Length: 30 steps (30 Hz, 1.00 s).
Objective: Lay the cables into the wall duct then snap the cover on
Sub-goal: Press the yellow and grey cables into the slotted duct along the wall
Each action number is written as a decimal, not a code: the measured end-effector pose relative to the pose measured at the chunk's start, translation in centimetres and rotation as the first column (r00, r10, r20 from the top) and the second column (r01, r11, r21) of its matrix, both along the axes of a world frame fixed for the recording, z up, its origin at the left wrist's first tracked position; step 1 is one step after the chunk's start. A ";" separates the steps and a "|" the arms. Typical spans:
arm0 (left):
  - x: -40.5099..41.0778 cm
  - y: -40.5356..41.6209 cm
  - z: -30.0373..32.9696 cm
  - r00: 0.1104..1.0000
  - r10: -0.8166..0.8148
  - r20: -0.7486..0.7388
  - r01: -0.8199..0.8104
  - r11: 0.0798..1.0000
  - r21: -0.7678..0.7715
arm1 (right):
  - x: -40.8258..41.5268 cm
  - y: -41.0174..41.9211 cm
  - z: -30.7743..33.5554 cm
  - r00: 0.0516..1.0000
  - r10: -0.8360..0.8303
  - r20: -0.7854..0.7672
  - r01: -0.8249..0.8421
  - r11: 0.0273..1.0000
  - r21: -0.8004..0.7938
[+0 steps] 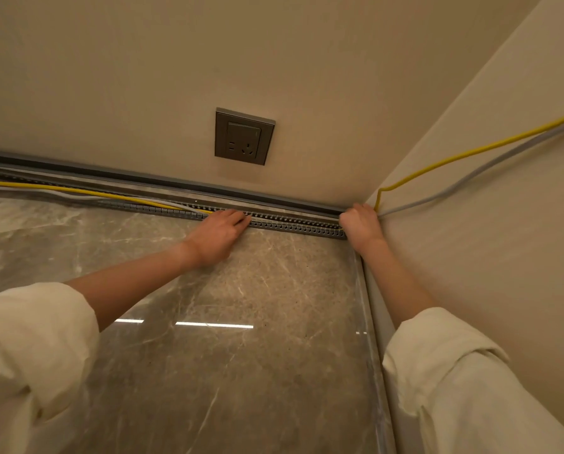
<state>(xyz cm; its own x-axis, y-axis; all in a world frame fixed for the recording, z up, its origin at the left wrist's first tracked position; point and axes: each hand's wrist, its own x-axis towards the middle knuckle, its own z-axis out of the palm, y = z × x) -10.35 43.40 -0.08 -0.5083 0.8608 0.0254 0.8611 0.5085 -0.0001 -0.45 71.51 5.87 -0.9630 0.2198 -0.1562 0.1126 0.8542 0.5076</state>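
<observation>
Rolled white sleeves (28, 342) frame the view; beyond them both bare forearms reach to the foot of the wall. Left hand (216, 235) rests palm-down, fingers extended and unclenched, pressing at the slotted duct (293, 222). Right hand (361, 222) is clenched at the duct's corner end, apparently gripping the yellow cable (470, 152) and grey cable (490, 167) where they descend the side wall. Duct lies along the wall base on the marble floor (241, 322), long axis left to right, below the socket (244, 136). Cables left of the left hand lie loose beside the duct. No cover can be identified; laying seems unfinished.
</observation>
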 end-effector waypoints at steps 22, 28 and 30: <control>-0.2 -2.8 -0.5 0.998 0.054 -0.017 -0.054 0.998 -0.015 | -0.2 -12.5 -4.2 0.913 -0.324 -0.249 0.198 0.884 -0.424; -0.6 -6.6 0.1 0.995 0.097 -0.014 -0.097 0.995 0.001 | -0.8 -15.9 -4.5 0.888 -0.367 -0.277 0.203 0.854 -0.479; -0.9 -8.6 0.4 0.991 0.135 -0.006 -0.135 0.991 0.014 | -1.3 -17.3 -4.6 0.901 -0.329 -0.282 0.171 0.868 -0.466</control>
<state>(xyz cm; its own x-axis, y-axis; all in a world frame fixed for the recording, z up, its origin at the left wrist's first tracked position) -11.21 34.81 0.36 -0.6198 0.7837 0.0404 0.7844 0.6203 0.0017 -1.75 54.23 1.31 -0.8923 0.4498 0.0387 0.4500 0.8930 -0.0038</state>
